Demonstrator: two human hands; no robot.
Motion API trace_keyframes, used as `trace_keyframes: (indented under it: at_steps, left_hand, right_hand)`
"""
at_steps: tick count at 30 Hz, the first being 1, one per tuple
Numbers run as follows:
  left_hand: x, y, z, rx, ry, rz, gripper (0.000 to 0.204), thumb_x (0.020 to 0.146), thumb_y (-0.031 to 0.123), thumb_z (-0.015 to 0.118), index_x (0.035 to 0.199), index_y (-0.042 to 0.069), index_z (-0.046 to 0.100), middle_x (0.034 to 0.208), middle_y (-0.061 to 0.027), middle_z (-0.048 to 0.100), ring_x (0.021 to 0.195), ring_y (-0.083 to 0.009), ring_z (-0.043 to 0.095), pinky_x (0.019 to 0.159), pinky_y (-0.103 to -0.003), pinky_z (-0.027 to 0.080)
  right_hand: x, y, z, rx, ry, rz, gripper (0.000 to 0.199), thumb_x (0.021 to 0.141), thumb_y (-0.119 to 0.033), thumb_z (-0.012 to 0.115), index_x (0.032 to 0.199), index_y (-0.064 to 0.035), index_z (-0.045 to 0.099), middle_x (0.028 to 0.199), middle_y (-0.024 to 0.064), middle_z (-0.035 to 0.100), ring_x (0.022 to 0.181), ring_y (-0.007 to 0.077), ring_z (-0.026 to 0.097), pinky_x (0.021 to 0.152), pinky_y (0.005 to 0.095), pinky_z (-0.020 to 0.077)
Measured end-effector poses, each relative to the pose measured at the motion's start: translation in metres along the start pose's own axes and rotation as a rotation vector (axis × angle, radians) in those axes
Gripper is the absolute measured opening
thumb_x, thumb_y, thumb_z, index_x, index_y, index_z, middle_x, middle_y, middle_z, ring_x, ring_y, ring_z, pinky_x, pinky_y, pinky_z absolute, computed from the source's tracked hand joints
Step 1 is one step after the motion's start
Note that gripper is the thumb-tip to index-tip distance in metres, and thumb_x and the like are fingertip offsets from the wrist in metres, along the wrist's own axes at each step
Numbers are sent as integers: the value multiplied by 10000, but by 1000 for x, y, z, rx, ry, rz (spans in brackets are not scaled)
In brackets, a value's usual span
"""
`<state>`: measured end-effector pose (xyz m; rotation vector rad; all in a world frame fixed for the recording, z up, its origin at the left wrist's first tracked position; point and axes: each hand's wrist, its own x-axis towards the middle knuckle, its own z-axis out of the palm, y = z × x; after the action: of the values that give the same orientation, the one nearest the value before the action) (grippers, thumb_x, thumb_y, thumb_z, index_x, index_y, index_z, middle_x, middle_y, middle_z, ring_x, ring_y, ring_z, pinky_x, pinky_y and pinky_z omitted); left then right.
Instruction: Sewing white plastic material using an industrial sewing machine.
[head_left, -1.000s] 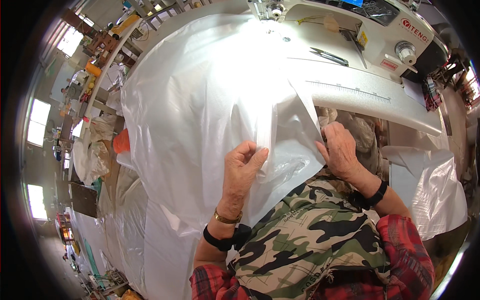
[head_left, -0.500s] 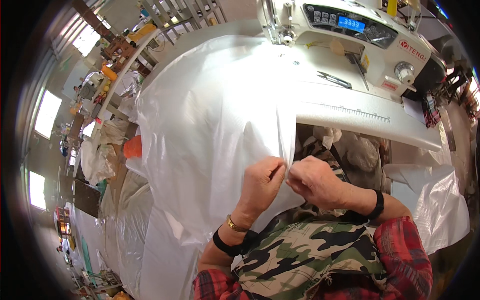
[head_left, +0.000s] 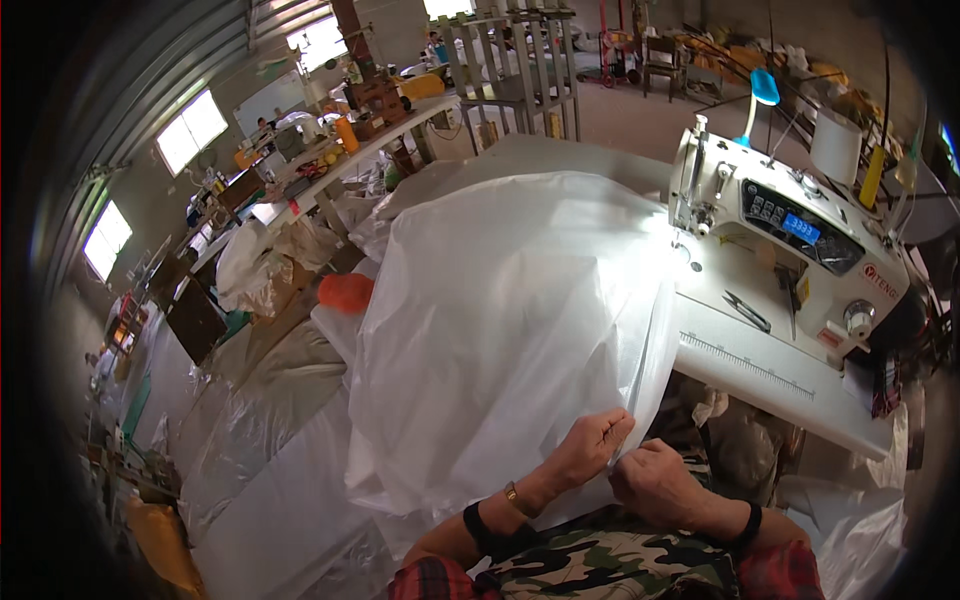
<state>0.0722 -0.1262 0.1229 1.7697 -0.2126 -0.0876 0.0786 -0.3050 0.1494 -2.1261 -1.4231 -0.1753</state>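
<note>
A large sheet of white plastic film (head_left: 480,330) spreads over the sewing table and hangs toward my lap. Its gathered right edge runs up to the needle area of a white sewing machine (head_left: 735,170). My left hand (head_left: 590,447) pinches that edge near my lap, fingers closed. Close beside it, my right hand (head_left: 660,485) is closed on the same edge, a little nearer to me. The bit of film between the fingertips is mostly hidden.
Thread snips (head_left: 747,312) lie on the machine bed, right of the needle. A ruler scale (head_left: 745,362) marks the table's front edge. An orange bundle (head_left: 345,293) sits left of the film. Metal racks (head_left: 520,80) and a cluttered bench (head_left: 350,150) stand farther back.
The view has tilted up and shifted, so the machine and hands appear lower and farther right. Both hands still grip the film's edge close together.
</note>
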Motion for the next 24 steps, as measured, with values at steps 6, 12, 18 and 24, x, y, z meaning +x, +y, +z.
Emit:
trace_keyframes:
  at_steps: [6, 12, 18, 24]
  left_hand:
    - [-3, -6, 1, -43, 55, -15, 177, 971, 148, 595, 914, -18, 569, 705, -24, 496, 682, -61, 426, 594, -256, 398]
    - [-13, 40, -34, 479, 214, 103, 169, 937, 169, 614, 968, 3, 618, 795, -194, 621, 700, -324, 629, 648, -368, 480]
    - [25, 116, -64, 721, 53, 370, 124, 904, 142, 559, 882, 20, 560, 776, -188, 598, 782, -402, 608, 668, -444, 472]
    - [30, 114, -64, 1142, -221, 698, 61, 760, 102, 583, 796, 54, 573, 730, -124, 628, 740, -311, 652, 696, -403, 508]
  right_hand:
    - [-17, 17, 12, 175, -21, 105, 126, 796, -107, 711, 841, -49, 609, 810, 96, 629, 741, 291, 628, 687, 408, 493]
    - [-2, 96, 62, 603, 603, 793, 280, 954, -94, 575, 1194, 31, 502, 1066, 111, 634, 992, 184, 612, 878, 317, 490]
    - [97, 102, 125, 564, -41, 206, 249, 896, -197, 617, 1071, -20, 641, 987, 136, 687, 931, 274, 668, 817, 386, 525]
    - [99, 74, 162, 375, -326, 97, 234, 897, -203, 612, 1042, -23, 651, 962, 154, 687, 917, 308, 669, 803, 401, 527]
